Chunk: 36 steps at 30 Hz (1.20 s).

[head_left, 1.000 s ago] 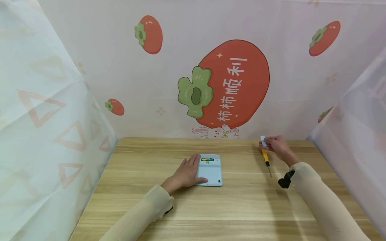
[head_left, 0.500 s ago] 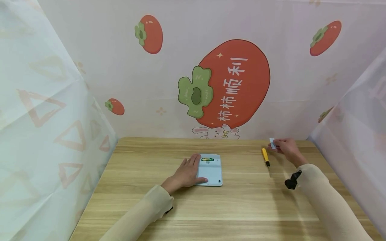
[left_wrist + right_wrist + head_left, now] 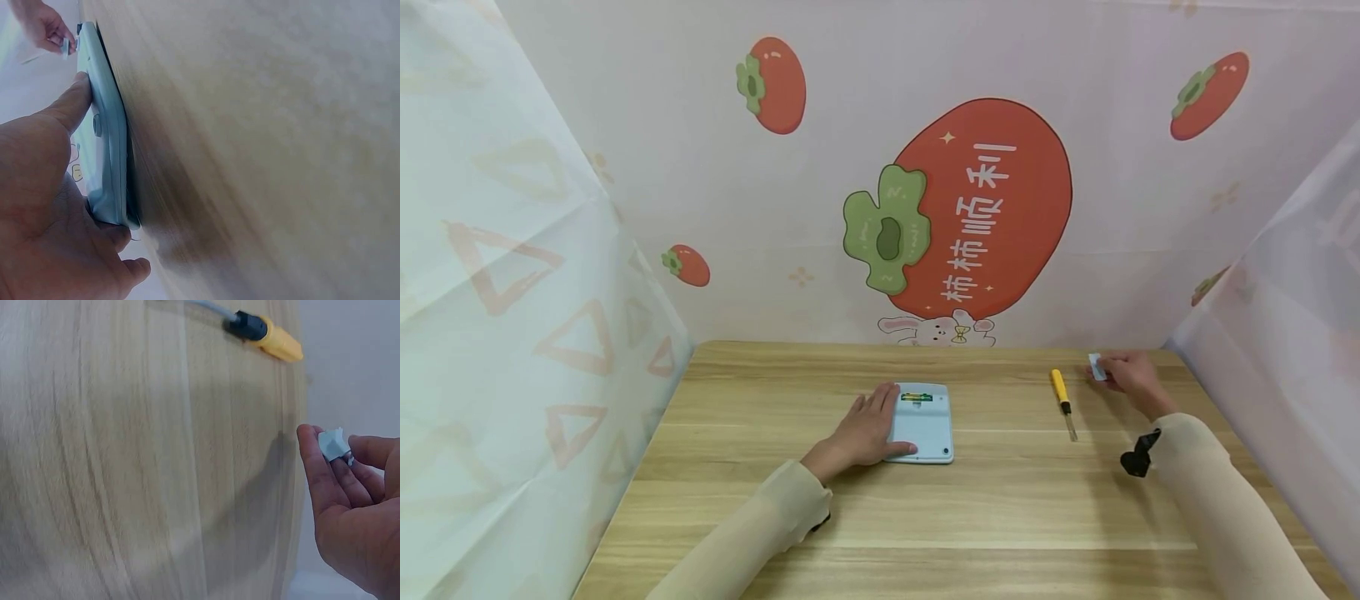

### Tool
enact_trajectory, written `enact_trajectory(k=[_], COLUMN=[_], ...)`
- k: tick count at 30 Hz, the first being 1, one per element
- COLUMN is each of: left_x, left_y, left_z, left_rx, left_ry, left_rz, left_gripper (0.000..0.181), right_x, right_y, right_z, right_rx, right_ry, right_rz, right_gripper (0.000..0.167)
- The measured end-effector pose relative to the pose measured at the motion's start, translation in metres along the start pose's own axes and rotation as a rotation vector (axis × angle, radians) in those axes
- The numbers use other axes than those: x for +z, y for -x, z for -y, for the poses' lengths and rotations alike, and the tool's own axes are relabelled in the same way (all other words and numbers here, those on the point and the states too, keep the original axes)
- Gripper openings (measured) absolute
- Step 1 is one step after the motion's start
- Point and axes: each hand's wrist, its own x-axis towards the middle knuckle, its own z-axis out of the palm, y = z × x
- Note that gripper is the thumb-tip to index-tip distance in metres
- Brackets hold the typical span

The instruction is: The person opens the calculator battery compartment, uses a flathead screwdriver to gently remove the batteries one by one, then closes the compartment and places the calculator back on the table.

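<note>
A pale blue device (image 3: 925, 429) lies flat on the table, a green and yellow battery (image 3: 917, 397) showing in a slot near its top edge. My left hand (image 3: 861, 429) rests over its left side, thumb across the lower part; in the left wrist view the hand (image 3: 56, 206) spans the device's edge (image 3: 109, 144). At the back right, my right hand (image 3: 1131, 377) pinches a small pale blue piece (image 3: 1097, 367). In the right wrist view this piece (image 3: 333, 444) sits between thumb and fingers of the hand (image 3: 356, 506), held above the table.
A screwdriver (image 3: 1061, 393) with a yellow handle lies between the device and my right hand, its tip toward the front. Printed sheets stand around the wooden table (image 3: 970, 517) at the back (image 3: 1112, 208) and both sides.
My right hand has moved right and slightly nearer with the pale blue piece, away from the screwdriver's handle. The left hand and the device have stayed in place.
</note>
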Motion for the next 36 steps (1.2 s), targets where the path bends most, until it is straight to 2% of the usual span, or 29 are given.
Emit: enact_trajectory(k=[11,21,31,36], left_x=[0.001,0.004,0.004,0.005], left_y=[0.000,-0.002,-0.003,-0.002], left_z=[0.000,0.001,0.001,0.001], left_rx=[-0.003,-0.012,-0.011,-0.013], left_ry=[0.001,-0.011,-0.004,-0.004], left_rz=[0.000,0.009,0.006,0.004], left_gripper=[0.110,0.110,0.110,0.110], right_x=[-0.007,-0.007,-0.008,-0.007], right_y=[0.002,0.003,0.005,0.006], right_z=[-0.014,-0.019,-0.024,-0.024], right_rx=[0.005,-0.006,-0.018,-0.031], right_ry=[0.004,0.189,0.256,0.327], right_rz=[-0.012,-0.068,-0.069,-0.089], right_gripper=[0.047,0.043,0.038,0.037])
